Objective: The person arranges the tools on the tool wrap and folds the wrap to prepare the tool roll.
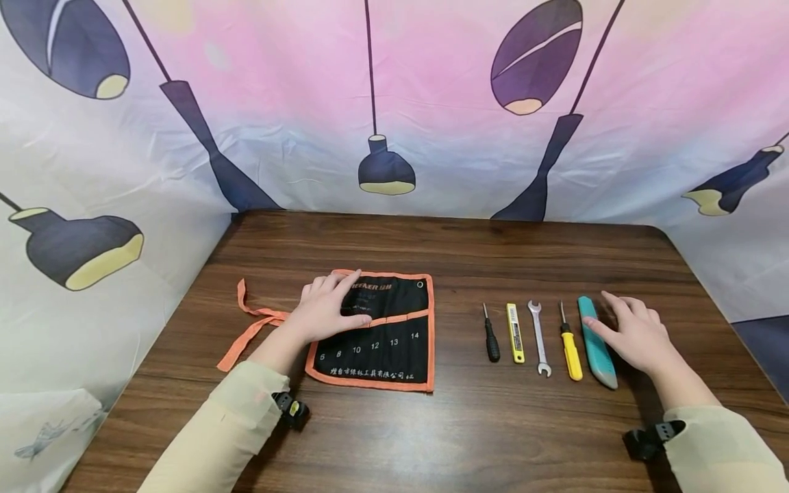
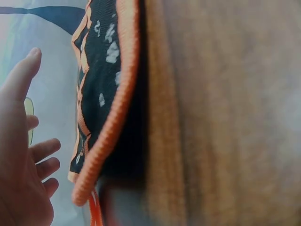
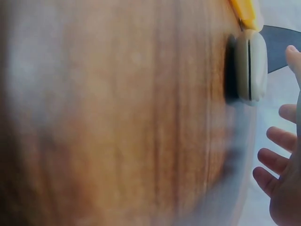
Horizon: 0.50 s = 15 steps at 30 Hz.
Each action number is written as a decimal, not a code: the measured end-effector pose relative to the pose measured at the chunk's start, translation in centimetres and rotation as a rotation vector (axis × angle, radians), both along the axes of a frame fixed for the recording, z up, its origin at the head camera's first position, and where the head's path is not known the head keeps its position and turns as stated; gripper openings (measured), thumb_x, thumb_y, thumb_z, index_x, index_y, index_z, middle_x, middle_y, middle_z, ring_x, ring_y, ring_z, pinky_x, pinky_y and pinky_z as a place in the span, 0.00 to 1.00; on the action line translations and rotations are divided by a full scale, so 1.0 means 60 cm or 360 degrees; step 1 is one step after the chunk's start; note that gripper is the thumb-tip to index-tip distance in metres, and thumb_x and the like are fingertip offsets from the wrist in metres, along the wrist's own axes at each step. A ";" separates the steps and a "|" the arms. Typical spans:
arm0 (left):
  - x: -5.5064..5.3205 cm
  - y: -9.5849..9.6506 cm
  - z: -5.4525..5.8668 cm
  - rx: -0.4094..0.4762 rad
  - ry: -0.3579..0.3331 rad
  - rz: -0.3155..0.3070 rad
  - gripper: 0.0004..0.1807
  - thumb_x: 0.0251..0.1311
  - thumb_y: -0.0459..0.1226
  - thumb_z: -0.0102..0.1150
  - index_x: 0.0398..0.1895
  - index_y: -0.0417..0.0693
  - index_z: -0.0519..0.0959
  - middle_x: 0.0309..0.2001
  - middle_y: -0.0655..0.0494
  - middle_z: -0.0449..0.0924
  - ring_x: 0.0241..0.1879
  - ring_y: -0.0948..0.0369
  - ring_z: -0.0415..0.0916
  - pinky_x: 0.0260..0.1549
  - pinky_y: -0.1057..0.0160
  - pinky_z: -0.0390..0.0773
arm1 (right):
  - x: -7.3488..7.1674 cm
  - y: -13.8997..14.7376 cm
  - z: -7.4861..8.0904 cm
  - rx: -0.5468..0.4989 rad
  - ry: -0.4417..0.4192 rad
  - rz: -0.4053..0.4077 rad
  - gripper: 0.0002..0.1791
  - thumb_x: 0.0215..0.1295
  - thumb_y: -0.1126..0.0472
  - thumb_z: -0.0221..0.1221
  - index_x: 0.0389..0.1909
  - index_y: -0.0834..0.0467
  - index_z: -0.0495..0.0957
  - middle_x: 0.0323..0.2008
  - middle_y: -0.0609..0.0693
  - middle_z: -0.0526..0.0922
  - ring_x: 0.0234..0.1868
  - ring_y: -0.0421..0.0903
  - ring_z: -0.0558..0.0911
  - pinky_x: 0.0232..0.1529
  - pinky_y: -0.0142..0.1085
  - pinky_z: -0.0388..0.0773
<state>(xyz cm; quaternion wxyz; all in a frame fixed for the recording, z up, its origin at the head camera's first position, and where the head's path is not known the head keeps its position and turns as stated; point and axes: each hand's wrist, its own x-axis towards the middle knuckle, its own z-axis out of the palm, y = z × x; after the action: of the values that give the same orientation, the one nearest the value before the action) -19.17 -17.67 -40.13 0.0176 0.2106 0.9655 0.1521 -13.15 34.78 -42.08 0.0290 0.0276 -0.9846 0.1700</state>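
Turquoise cutter (image 1: 599,349) lies on the table (image 1: 493,438) at nine o'clock from the right hand (image 1: 637,335), its long axis running from about eleven-thirty to five-thirty. This nearer hand has relaxed fingers, gripping nothing; the left hand (image 1: 322,311), likewise loose, is over the black pouch (image 1: 394,359), farther toward nine.

The person wears long, pale cream-yellow sleeves: the left sleeve (image 1: 206,438) creases near its cuff (image 1: 253,390), where a few tiny reddish marks show, and the right sleeve (image 1: 721,445) looks plain, with soft folds. Beyond them, the left hand (image 1: 327,308) and right hand (image 1: 635,332) are bare. Beside each wrist sits a small, blocky black camera, the left camera (image 1: 296,413) bearing a yellow-green patch, the right camera (image 1: 644,444) joined to a dark grey, squarish piece.
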 end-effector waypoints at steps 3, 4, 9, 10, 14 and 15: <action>0.004 0.001 -0.005 -0.0009 -0.0007 -0.0019 0.50 0.50 0.67 0.54 0.73 0.55 0.53 0.64 0.44 0.60 0.59 0.44 0.56 0.53 0.41 0.53 | 0.002 0.000 0.000 0.0001 -0.0019 0.0009 0.43 0.67 0.39 0.47 0.67 0.69 0.53 0.57 0.78 0.56 0.54 0.79 0.54 0.47 0.68 0.50; 0.006 0.002 -0.007 -0.0017 -0.0006 -0.0026 0.50 0.50 0.67 0.54 0.73 0.55 0.54 0.64 0.44 0.61 0.60 0.44 0.56 0.53 0.41 0.54 | 0.002 0.000 0.000 0.0004 -0.0023 0.0010 0.43 0.67 0.39 0.47 0.67 0.69 0.53 0.57 0.78 0.56 0.54 0.79 0.54 0.47 0.68 0.50; 0.015 0.005 -0.015 -0.0039 -0.0031 -0.0049 0.50 0.49 0.67 0.55 0.73 0.56 0.54 0.65 0.44 0.60 0.61 0.46 0.56 0.52 0.43 0.55 | 0.003 0.000 -0.002 0.0012 -0.0055 0.0014 0.43 0.67 0.38 0.47 0.67 0.69 0.53 0.58 0.77 0.55 0.54 0.78 0.55 0.48 0.68 0.50; 0.016 0.005 -0.016 -0.0043 -0.0043 -0.0054 0.50 0.49 0.67 0.55 0.73 0.56 0.54 0.65 0.45 0.59 0.61 0.46 0.56 0.53 0.43 0.55 | 0.004 -0.001 -0.001 0.0012 -0.0058 0.0014 0.43 0.67 0.38 0.47 0.67 0.69 0.53 0.58 0.77 0.55 0.54 0.78 0.54 0.48 0.68 0.50; 0.019 0.006 -0.019 -0.0052 -0.0094 -0.0073 0.51 0.48 0.67 0.56 0.73 0.57 0.52 0.67 0.44 0.58 0.62 0.46 0.55 0.52 0.43 0.54 | 0.006 -0.002 -0.003 0.0013 -0.0070 0.0016 0.43 0.67 0.38 0.47 0.67 0.69 0.53 0.58 0.77 0.55 0.54 0.79 0.55 0.48 0.68 0.50; 0.020 0.006 -0.020 -0.0060 -0.0105 -0.0078 0.52 0.47 0.68 0.56 0.73 0.58 0.52 0.67 0.45 0.58 0.62 0.46 0.55 0.52 0.43 0.54 | 0.007 -0.002 -0.003 0.0013 -0.0071 0.0015 0.44 0.67 0.38 0.47 0.67 0.69 0.53 0.58 0.77 0.56 0.54 0.79 0.55 0.48 0.68 0.50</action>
<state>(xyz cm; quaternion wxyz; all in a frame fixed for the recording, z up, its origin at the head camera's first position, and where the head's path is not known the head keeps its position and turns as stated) -17.95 -17.29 -41.30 0.0572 0.2287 0.9617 0.1402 -12.74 34.64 -42.28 0.0061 0.0286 -0.9856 0.1668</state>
